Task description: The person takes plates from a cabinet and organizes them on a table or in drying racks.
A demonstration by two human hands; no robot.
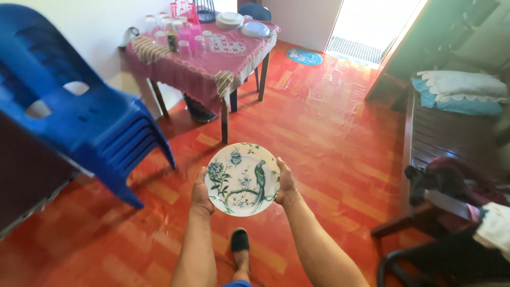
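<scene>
Both forearms reach forward from the bottom of the view, and between them a round plate (243,179), white with a green bird and flowers painted on it, is held level, face up, above the floor. Each of the two hands grips it by the rim: the left hand (201,192) cups the left edge with fingers underneath, and the right hand (286,183) clamps the opposite edge, thumb lying along the rim. Below the plate a foot in a dark shoe (240,242) stands on the glossy orange floor (329,138). To carry it well, I judge, the plate should stay flat with the grip even on both sides, thumbs off the painted face. Ahead stands a table (202,74) under a pink cloth, loaded with drinking glasses (183,37) and a stack of white plates (230,20). Stacked blue plastic chairs (79,111) fill the left side, well apart from the hands. On the right runs a dark wooden bench (435,133) with a pillow (462,84), and a sunlit doorway (372,21) opens beyond.
</scene>
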